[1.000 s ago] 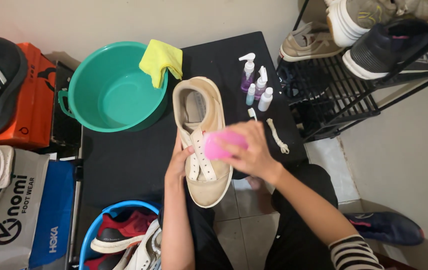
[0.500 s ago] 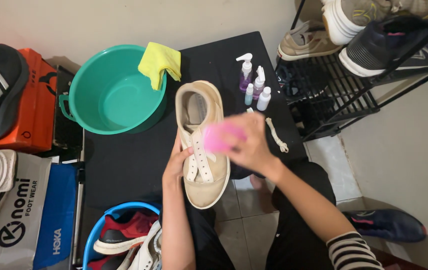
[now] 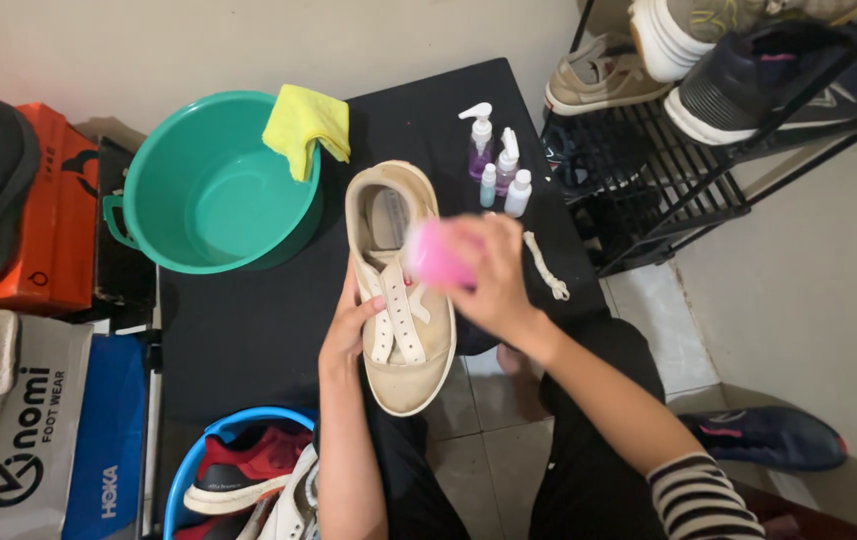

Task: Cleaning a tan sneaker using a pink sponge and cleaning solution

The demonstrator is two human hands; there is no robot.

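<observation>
While our left hand (image 3: 349,335) cups the side of a beige sneaker (image 3: 399,285), fingers pressed against its upper beside the white laces, our right hand (image 3: 489,275) grips a pink brush (image 3: 436,255) and holds it over the tongue of the shoe; the brush and the fingers around it are blurred, so we cannot tell whether it touches the sneaker. The sneaker lies on the black table (image 3: 239,330), toe pointing toward us and past the table's near edge, heel toward the wall.

Just beyond the heel stand four small spray bottles (image 3: 497,165), clustered together, the tallest one purple-tinted with a white pump. A loose white lace (image 3: 546,265) lies on the table just right of our right hand. To the left of the sneaker sits a teal basin (image 3: 211,190), with a yellow cloth (image 3: 307,125) draped over its rim.

Right of the table is a black wire shoe rack (image 3: 669,170) carrying a tan shoe (image 3: 599,80) and a dark sneaker (image 3: 779,75). On the floor by our right arm lies a navy shoe (image 3: 769,435). At lower left a blue basket (image 3: 239,470) holds a red sneaker, and at far left an orange box (image 3: 49,230) bears a black shoe.
</observation>
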